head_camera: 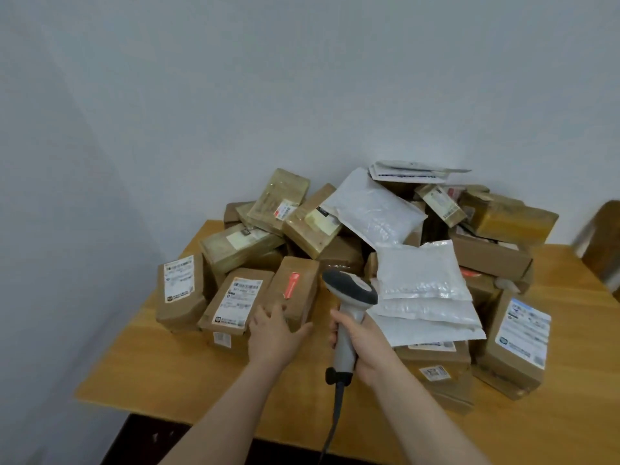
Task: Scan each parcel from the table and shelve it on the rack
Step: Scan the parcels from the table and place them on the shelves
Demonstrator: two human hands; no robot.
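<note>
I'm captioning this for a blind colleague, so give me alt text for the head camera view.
A person's right-hand grip holds a grey barcode scanner while the left-hand grip holds the near end of a brown cardboard parcel with a red sticker. Behind them, a wooden table carries a heap of brown boxes and white bubble mailers.

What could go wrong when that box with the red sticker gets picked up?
The left hand grips the box with the red sticker, pressed against the neighbouring parcels; pulling it might tumble them. The white padded bags lie slanted in a stack beside the scanner in the right hand and could slide if bumped.
</note>
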